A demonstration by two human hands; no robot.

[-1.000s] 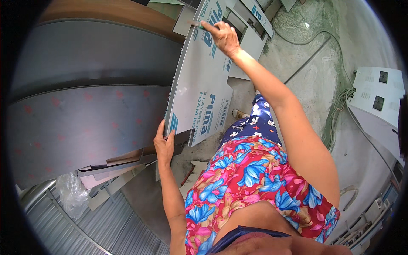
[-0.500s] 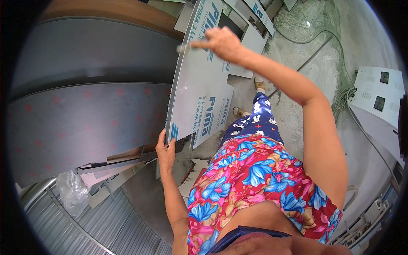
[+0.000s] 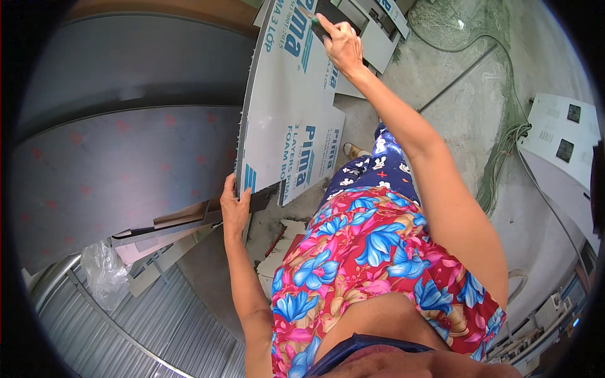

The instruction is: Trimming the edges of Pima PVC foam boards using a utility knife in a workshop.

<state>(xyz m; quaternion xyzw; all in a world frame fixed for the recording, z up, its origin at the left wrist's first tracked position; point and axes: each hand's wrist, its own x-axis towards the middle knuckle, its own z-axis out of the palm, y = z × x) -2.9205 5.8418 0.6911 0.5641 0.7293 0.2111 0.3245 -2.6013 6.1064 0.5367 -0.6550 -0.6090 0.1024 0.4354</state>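
Note:
A grey foam board (image 3: 268,120) with blue printing stands tilted before me, its left edge rough with small burrs. My left hand (image 3: 235,211) is closed on the board's lower left corner, thumb on the printed face and fingers around the edge. My right hand (image 3: 343,47) is closed round a small knife-like tool (image 3: 314,20) with a dark and green handle, the index finger stretched along it. Its thin tip is over the upper part of the printed face; I cannot tell whether it touches.
Large dark grey sheets (image 3: 126,157) stand at the left. A clear plastic bag (image 3: 106,277) hangs by corrugated metal (image 3: 183,321). More cut boards (image 3: 372,38) lie at the far side. A hose (image 3: 454,62) and a metal bar (image 3: 460,79) lie on the floor; a white cabinet (image 3: 554,138) stands right.
My right hand has moved from the board's left edge to the right and farther up, over its face. The board and my left hand have shifted slightly left and up in view.

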